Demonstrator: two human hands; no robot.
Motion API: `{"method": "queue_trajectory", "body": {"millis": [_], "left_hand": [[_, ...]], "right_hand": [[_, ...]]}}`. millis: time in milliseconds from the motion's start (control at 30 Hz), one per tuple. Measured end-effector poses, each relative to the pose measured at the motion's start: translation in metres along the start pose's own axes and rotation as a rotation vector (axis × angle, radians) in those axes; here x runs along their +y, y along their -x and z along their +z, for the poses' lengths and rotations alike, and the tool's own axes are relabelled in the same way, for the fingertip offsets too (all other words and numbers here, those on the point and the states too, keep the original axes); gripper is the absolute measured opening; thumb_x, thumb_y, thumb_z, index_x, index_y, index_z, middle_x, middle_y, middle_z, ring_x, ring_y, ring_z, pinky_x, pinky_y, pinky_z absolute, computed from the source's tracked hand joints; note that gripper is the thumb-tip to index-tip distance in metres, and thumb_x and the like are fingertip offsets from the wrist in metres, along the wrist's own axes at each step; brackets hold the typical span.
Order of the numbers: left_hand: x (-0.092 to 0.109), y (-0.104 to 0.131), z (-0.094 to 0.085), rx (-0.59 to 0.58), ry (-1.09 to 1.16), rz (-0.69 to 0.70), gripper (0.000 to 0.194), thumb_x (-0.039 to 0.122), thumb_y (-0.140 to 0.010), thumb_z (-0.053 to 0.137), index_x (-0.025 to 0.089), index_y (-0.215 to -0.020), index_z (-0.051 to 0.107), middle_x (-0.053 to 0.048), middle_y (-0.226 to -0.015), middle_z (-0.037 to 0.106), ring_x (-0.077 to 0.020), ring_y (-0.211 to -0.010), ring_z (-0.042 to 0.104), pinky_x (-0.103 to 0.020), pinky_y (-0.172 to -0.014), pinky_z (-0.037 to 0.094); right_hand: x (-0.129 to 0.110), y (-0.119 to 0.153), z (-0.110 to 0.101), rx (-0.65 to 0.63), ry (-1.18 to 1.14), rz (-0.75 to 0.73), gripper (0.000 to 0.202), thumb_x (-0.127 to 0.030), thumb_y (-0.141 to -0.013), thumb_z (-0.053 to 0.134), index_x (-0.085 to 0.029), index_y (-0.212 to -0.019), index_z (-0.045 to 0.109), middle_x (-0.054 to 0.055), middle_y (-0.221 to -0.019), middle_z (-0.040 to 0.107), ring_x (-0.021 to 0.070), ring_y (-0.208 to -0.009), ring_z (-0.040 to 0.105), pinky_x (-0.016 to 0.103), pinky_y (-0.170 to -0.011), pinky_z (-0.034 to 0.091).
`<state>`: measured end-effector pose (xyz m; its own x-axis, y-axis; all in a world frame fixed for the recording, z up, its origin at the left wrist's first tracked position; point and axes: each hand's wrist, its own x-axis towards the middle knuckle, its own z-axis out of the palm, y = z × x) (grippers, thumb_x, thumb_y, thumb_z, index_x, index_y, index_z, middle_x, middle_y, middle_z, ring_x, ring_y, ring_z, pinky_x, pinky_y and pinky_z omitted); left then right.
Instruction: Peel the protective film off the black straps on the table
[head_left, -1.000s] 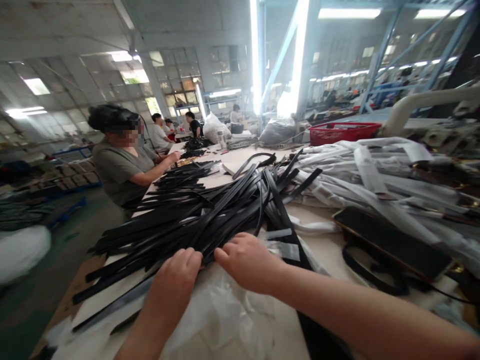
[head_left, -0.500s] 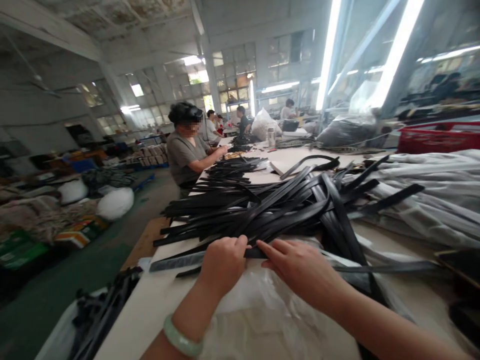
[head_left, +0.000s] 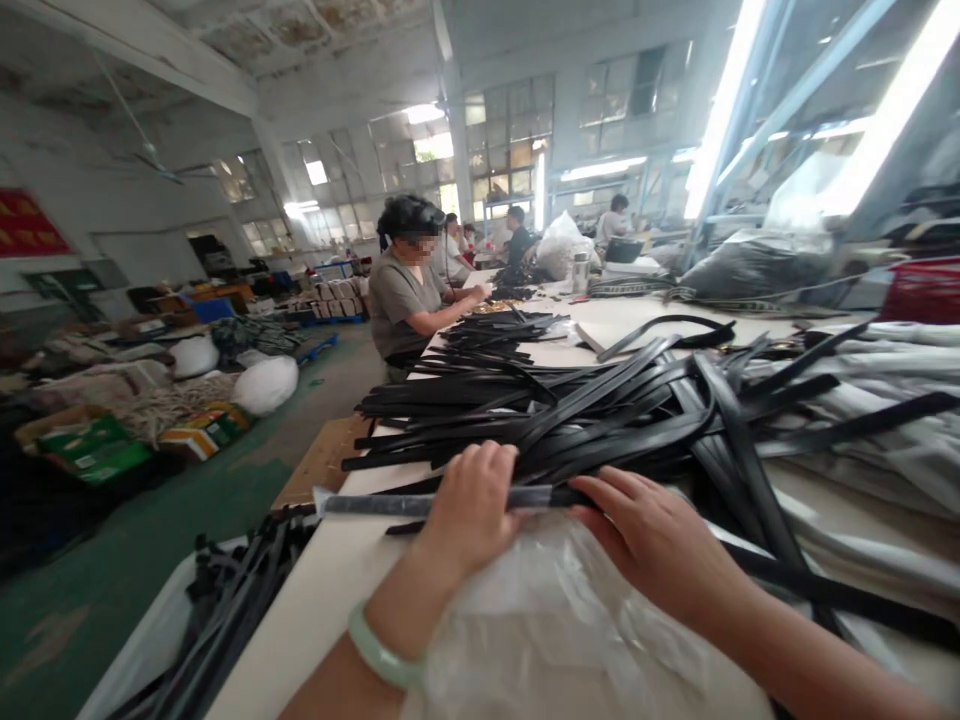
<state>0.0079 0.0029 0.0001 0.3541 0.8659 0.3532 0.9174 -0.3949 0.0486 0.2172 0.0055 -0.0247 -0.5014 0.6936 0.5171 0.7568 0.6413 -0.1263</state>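
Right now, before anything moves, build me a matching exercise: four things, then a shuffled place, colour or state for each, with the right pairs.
Things
1. Bangle
2. Left hand
3. Bottle
4. Right hand

Places, colours, states
A. Upright, farther along the table
B. On the bare black part of the strap
C. Pale green
D. Gripping where the clear sleeve covers the strap

Pairs: 1-C, 2-D, 3-A, 4-B
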Motion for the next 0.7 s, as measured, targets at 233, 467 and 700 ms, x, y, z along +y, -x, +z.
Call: {"method": "queue_trajectory", "body": {"millis": [233, 467, 700], "left_hand": [[-0.015, -0.012, 0.004, 0.013, -0.049, -0.053, 0.035, 0.035, -0.093, 0.043, 0.02, -0.063, 0.055, -0.005, -0.07, 0.064, -0.0213, -0.07, 0.06, -0.031, -0.061, 0.037], [0.003, -0.007, 0.003, 0.219, -0.301, 0.103, 0.039, 0.031, -0.094, 0.043, 0.022, -0.058, 0.055, -0.004, -0.058, 0.06, -0.0209, -0.062, 0.057, -0.034, -0.059, 0.032], [-0.028, -0.015, -0.005, 0.223, -0.416, 0.024, 0.037, 0.029, -0.093, 0.044, 0.021, -0.058, 0.054, -0.005, -0.062, 0.062, -0.0219, -0.068, 0.059, -0.034, -0.063, 0.035]], "right_hand": [[-0.009, -0.005, -0.004, -0.058, -0.194, 0.134, 0.018, -0.031, -0.093, 0.05, -0.019, -0.1, 0.061, 0.005, -0.089, 0.062, 0.0184, -0.075, 0.059, 0.028, -0.064, 0.041], [-0.016, -0.005, -0.014, -0.158, -0.255, 0.083, 0.021, -0.037, -0.09, 0.057, -0.018, -0.099, 0.062, 0.006, -0.092, 0.066, 0.0193, -0.081, 0.062, 0.026, -0.066, 0.039], [0.014, -0.011, -0.018, -0.16, -0.225, 0.156, 0.019, -0.031, -0.093, 0.051, -0.017, -0.088, 0.062, 0.004, -0.082, 0.067, 0.0173, -0.074, 0.061, 0.025, -0.062, 0.034]]}}
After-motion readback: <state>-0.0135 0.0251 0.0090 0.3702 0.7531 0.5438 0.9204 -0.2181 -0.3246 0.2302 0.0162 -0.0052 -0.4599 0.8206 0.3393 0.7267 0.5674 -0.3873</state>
